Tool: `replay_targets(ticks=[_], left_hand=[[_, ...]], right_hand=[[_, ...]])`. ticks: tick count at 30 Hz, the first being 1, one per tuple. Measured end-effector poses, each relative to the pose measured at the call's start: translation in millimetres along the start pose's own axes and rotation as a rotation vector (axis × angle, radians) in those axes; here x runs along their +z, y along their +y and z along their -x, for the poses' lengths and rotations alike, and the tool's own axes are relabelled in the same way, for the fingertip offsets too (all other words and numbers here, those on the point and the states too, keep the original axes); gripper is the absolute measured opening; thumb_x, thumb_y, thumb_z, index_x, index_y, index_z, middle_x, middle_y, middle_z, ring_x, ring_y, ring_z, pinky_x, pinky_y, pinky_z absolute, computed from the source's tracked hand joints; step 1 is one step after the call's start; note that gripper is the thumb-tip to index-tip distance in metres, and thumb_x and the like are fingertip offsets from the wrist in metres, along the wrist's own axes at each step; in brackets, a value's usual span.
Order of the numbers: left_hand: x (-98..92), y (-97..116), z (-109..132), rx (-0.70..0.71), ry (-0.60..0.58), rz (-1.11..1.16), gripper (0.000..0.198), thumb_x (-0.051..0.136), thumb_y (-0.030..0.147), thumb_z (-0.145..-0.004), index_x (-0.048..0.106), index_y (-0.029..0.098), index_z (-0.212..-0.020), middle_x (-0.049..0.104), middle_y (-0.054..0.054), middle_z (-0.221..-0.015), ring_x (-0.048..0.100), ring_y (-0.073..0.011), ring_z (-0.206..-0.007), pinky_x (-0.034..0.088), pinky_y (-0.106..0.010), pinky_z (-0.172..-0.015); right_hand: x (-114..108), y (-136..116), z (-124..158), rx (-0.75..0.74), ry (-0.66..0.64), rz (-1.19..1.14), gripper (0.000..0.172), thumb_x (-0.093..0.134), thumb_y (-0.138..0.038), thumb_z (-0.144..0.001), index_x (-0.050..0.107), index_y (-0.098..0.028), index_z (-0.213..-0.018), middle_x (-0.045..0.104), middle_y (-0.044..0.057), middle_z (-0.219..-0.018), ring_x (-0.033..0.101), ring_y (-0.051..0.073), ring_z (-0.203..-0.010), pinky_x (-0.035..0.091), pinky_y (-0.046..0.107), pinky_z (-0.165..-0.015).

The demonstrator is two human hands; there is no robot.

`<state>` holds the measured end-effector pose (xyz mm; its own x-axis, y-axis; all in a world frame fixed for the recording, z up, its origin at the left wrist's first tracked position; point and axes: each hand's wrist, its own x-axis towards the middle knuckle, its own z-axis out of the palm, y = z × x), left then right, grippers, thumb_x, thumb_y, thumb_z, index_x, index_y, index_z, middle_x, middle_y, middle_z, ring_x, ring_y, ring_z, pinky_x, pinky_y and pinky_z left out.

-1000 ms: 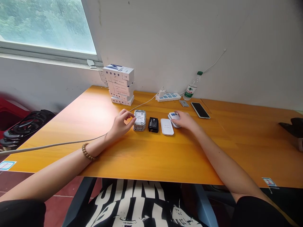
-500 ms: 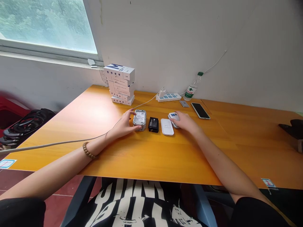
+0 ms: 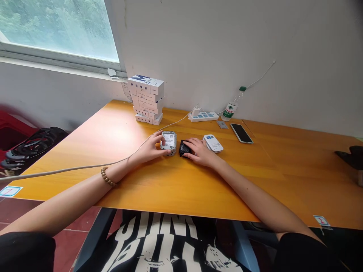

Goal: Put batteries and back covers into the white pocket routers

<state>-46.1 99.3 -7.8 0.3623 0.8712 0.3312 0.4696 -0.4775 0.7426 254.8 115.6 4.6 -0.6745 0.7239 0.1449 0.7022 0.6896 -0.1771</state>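
My left hand is closed around a stack of white open-backed devices, thumb at the near side and fingers at the far side. The top device shows a printed label. Just right of it stand black batteries, stacked and marked 3000. My right hand lies over them, fingers on the far edge and thumb on the near edge. Beside that hand sits a stack of white devices with small dark screens. The white back cover between them is hidden under my right hand.
Several white boxes are stacked at the back left. A power strip, a water bottle, a small grey packet and a phone are near the wall. A white cable runs over my left wrist.
My right hand has moved left from the screened devices onto the black batteries, covering the white back cover. My left hand stays at its stack. The view has shifted slightly.
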Motion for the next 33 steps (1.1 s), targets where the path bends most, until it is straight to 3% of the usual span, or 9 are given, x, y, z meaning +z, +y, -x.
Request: replay_targets(ticks=[6, 11, 15, 18, 20, 23, 28, 33], left_hand=[[-0.8, 2.5, 3.9, 0.051, -0.02, -0.059, 0.045, 0.086, 0.054, -0.075, 0.057, 0.024, -0.092, 0.047, -0.013, -0.155, 0.039, -0.0354, -0.153, 0.038, -0.054, -0.123], [0.8, 29.0, 15.8, 0.24, 0.009, -0.208, 0.065, 0.09, 0.053, -0.069, 0.054, 0.025, -0.115, 0.047, -0.015, -0.151, 0.042, -0.0383, -0.146, 0.04, -0.058, -0.12], [12.6, 54.5, 30.8, 0.349, -0.125, -0.225, 0.09, 0.092, 0.061, -0.065, 0.046, 0.024, -0.133, 0.05, -0.018, -0.146, 0.049, -0.0396, -0.137, 0.045, -0.059, -0.114], [27.1, 63.8, 41.4, 0.351, -0.248, -0.233, 0.097, 0.092, 0.061, -0.064, 0.043, 0.023, -0.139, 0.052, -0.018, -0.144, 0.05, -0.0406, -0.135, 0.045, -0.06, -0.114], [36.0, 64.1, 45.9, 0.329, -0.315, -0.24, 0.101, 0.093, 0.063, -0.062, 0.044, 0.021, -0.14, 0.054, -0.018, -0.14, 0.054, -0.0412, -0.129, 0.048, -0.06, -0.11], [44.9, 59.5, 49.4, 0.276, -0.353, -0.211, 0.104, 0.094, 0.064, -0.06, 0.045, 0.02, -0.139, 0.058, -0.017, -0.133, 0.058, -0.0409, -0.123, 0.053, -0.06, -0.104], [53.7, 51.8, 55.2, 0.168, -0.264, -0.096, 0.107, 0.096, 0.067, -0.055, 0.045, 0.022, -0.137, 0.059, -0.016, -0.129, 0.061, -0.0416, -0.12, 0.056, -0.062, -0.1], [60.4, 49.1, 57.0, 0.134, -0.219, -0.069, 0.108, 0.098, 0.066, -0.052, 0.047, 0.024, -0.137, 0.059, -0.016, -0.13, 0.061, -0.043, -0.121, 0.056, -0.064, -0.099]], right_hand=[[-0.7, 7.4, 1.2, -0.091, 0.109, -0.067, 0.053, 0.067, -0.047, -0.099, 0.062, -0.015, -0.141, 0.066, 0.022, -0.141, 0.057, 0.039, -0.133, 0.041, 0.06, -0.114], [-9.7, 9.5, 5.5, -0.166, 0.315, -0.14, 0.051, 0.077, -0.044, -0.09, 0.063, -0.021, -0.133, 0.069, 0.017, -0.131, 0.062, 0.037, -0.125, 0.045, 0.059, -0.11], [-19.2, 2.3, 10.2, -0.131, 0.518, -0.21, 0.046, 0.077, -0.04, -0.09, 0.059, -0.022, -0.128, 0.061, 0.019, -0.138, 0.06, 0.035, -0.131, 0.049, 0.055, -0.109], [-21.6, -5.1, 13.3, -0.094, 0.573, -0.244, 0.043, 0.079, -0.04, -0.088, 0.057, -0.023, -0.122, 0.059, 0.019, -0.139, 0.06, 0.035, -0.132, 0.053, 0.052, -0.105], [-22.2, -10.4, 14.8, -0.108, 0.537, -0.275, 0.043, 0.081, -0.041, -0.086, 0.057, -0.023, -0.117, 0.062, 0.019, -0.137, 0.063, 0.034, -0.128, 0.056, 0.05, -0.1], [-27.0, -19.0, 16.3, -0.164, 0.376, -0.345, 0.037, 0.081, -0.045, -0.085, 0.055, -0.024, -0.101, 0.065, 0.017, -0.133, 0.067, 0.032, -0.117, 0.058, 0.046, -0.094], [-44.3, -31.5, 24.1, -0.121, 0.101, -0.313, 0.033, 0.079, -0.04, -0.087, 0.052, -0.023, -0.079, 0.06, 0.016, -0.133, 0.068, 0.027, -0.103, 0.058, 0.042, -0.087], [-36.8, -53.7, 37.8, -0.103, -0.039, -0.365, 0.032, 0.086, -0.033, -0.081, 0.057, -0.021, -0.079, 0.061, 0.014, -0.132, 0.069, 0.024, -0.097, 0.059, 0.039, -0.084]])
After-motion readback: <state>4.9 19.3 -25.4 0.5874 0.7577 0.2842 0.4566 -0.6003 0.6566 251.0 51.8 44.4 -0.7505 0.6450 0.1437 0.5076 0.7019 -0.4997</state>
